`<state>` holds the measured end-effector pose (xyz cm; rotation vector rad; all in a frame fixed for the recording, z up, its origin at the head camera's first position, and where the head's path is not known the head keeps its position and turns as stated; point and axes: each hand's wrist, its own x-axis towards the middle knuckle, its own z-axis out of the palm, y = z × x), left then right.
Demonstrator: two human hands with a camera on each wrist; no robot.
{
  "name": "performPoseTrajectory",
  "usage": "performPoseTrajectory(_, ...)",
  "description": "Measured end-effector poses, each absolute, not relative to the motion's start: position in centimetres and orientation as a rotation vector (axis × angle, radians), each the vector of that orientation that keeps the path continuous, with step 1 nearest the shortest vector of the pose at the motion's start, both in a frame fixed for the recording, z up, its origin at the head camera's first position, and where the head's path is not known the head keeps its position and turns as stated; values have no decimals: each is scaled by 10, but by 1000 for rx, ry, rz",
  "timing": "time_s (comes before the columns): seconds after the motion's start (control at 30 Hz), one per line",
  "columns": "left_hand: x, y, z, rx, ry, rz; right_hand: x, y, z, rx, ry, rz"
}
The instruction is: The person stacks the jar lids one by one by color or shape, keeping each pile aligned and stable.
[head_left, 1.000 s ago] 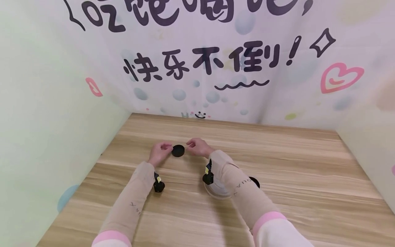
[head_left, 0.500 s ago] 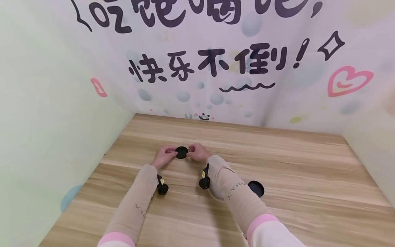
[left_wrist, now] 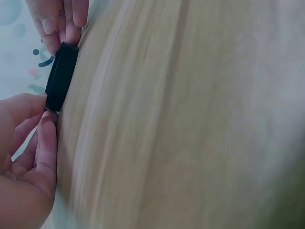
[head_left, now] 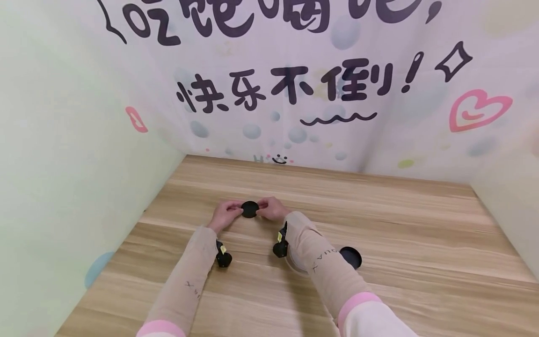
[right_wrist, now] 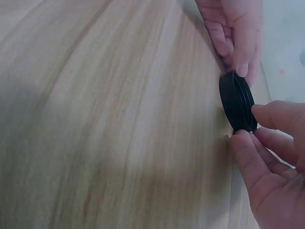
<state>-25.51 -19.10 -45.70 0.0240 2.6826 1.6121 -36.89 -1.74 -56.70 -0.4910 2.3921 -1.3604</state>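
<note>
A round black screw lid (head_left: 250,209), hollow side up, is held between both hands near the back of the wooden table. My left hand (head_left: 225,215) pinches its left edge between thumb and fingers. On the opposite edge, my right hand (head_left: 273,209) grips it the same way. Ridges like threads show inside the lid (right_wrist: 239,102) in the right wrist view. From the left wrist, the lid (left_wrist: 62,77) appears edge-on, low over the tabletop; whether it touches the wood I cannot tell.
Another black lid (head_left: 352,257) lies on the table (head_left: 421,248) to the right, partly behind my right sleeve. A pale, clear round container (head_left: 296,263) is mostly hidden under that forearm. A printed curtain (head_left: 236,126) hangs along the table's back edge.
One second ago my right fingers were apart from the lid; they closed in on it from the right, and now both hands hold its rim. The head view has shifted slightly.
</note>
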Motion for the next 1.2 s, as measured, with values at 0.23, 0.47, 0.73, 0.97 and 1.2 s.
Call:
performPoseTrajectory(0.23, -251, -187, -457, -44, 2697, 1618, -354, -15, -549, -449, 2373, -1377)
performPoseTrajectory(0.47, -249, -182, -460, -105, 2688, 1681, -378, -14, -579, -490, 2368, -1367)
performPoseTrajectory(0.73, -246, -178, -459, -147, 2699, 1700, -386, -17, -594, -320, 2215, -1516)
performPoseTrajectory(0.97, -245, -176, -457, -173, 2694, 1706, -376, -15, -580, -255, 2144, -1656)
performPoseTrajectory(1.2, -250, -170, -443, -222, 2552, 1819, -328, -6, -491, -202, 2266, -1681)
